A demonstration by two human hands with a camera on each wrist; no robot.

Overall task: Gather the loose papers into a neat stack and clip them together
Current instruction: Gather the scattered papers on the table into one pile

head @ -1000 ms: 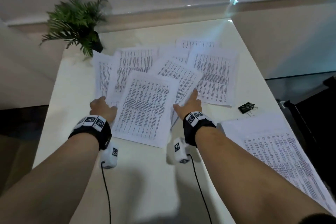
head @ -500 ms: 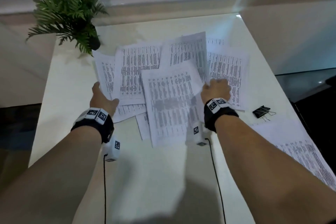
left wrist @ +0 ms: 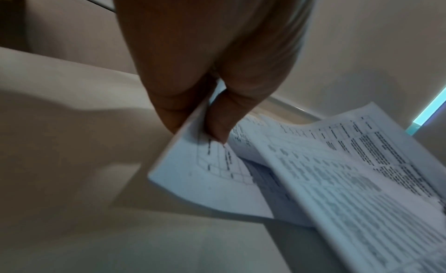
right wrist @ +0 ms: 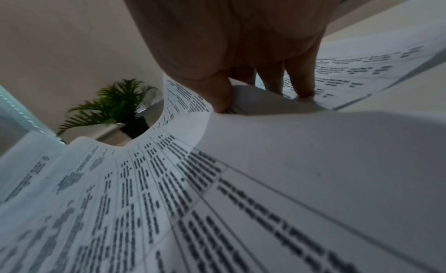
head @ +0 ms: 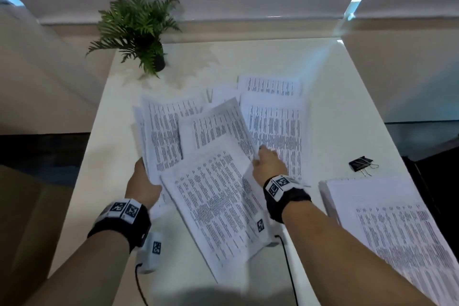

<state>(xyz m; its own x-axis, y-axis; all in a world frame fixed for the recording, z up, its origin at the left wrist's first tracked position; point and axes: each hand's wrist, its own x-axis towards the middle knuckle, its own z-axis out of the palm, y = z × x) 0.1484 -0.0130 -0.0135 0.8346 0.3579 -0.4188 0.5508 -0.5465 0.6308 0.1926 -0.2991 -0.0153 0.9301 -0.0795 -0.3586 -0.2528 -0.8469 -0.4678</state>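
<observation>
Several loose printed papers overlap in a skewed fan at the middle of the white table. My left hand holds the fan's left edge; in the left wrist view, thumb and fingers pinch a sheet corner. My right hand grips the right side, with the thumb on top and the other fingers beyond the sheets' edge. The held papers bend upward off the table. More sheets lie flat behind. A black binder clip lies to the right, untouched.
A separate thick paper stack lies at the table's near right edge. A potted fern stands at the far left corner. The table's left edge drops to a dark floor. Bare tabletop lies in front, between my forearms.
Both hands have pulled the sheets closer together and raised them off the table. The front sheet now slants toward me, and my right hand has taken hold of the right edge.
</observation>
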